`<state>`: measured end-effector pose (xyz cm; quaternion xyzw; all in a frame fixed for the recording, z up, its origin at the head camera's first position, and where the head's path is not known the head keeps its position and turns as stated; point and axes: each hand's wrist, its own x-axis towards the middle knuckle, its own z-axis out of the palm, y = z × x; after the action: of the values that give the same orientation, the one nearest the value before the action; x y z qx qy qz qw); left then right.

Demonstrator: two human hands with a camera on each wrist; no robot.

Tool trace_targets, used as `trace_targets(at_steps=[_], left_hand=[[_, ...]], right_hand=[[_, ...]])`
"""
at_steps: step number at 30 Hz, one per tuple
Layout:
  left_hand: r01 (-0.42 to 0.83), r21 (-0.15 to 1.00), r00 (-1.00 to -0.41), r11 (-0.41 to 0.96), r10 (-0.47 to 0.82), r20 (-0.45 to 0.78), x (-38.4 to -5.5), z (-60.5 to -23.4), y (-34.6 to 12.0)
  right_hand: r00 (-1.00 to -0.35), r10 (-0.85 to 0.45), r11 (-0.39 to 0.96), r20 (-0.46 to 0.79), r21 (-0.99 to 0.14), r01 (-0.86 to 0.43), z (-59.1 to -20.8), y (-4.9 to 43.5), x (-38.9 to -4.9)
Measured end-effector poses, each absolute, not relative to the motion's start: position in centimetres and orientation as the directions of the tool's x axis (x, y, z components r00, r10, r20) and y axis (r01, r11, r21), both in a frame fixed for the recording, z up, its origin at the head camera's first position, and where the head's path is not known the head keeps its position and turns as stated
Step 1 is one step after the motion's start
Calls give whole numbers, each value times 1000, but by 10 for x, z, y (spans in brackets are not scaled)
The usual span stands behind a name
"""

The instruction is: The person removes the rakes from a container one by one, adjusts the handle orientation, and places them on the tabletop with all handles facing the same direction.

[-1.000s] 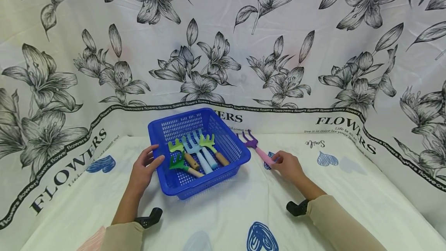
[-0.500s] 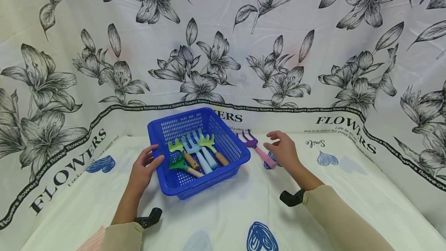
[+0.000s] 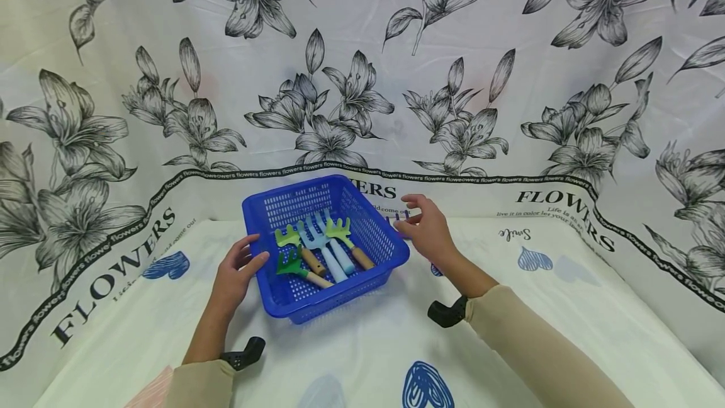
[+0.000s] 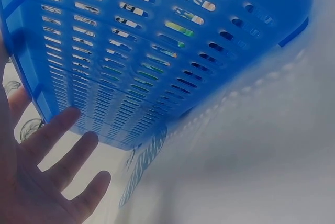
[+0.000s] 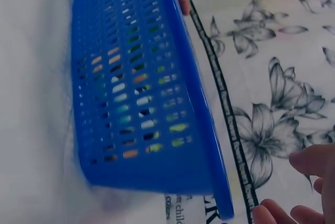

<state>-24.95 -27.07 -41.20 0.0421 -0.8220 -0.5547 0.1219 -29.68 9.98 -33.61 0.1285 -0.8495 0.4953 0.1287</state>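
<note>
The left hand rests at the left rim of a blue plastic basket; in the left wrist view its fingers spread, fairly straight, beside the slotted wall. Inside the basket lie small garden tools: light blue hand forks, yellow-green rakes with wooden handles and a green shovel. Beyond the basket's right corner, the right hand hovers with loosely bent fingers, holding nothing visible. It hides most of a hand fork with purple tines; only tine tips show. In the right wrist view, the right fingers are apart from the basket.
A white cloth with printed hearts covers the surface. Behind it hangs a white curtain with black flower prints. Black camera mounts sit on both wrists.
The right hand let go of the fork's pink handle, lifted off, and moved left and farther back over the purple tines. The left hand and basket stay in place.
</note>
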Motion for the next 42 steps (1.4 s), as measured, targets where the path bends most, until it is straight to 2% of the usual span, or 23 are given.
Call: trace_targets(at_steps=[8, 23, 42], left_hand=[[56, 911, -959, 408, -232, 163, -248, -410, -270], [95, 933, -944, 346, -267, 195, -249, -410, -269], [99, 940, -941, 326, -276, 195, -248, -407, -271]], right_hand=[[-933, -146, 464, 327, -811, -357, -341, 80, -296], [-921, -248, 466, 301, -796, -386, -341, 58, -296], [-937, -313, 589, 158, -742, -321, -341, 33, -298]])
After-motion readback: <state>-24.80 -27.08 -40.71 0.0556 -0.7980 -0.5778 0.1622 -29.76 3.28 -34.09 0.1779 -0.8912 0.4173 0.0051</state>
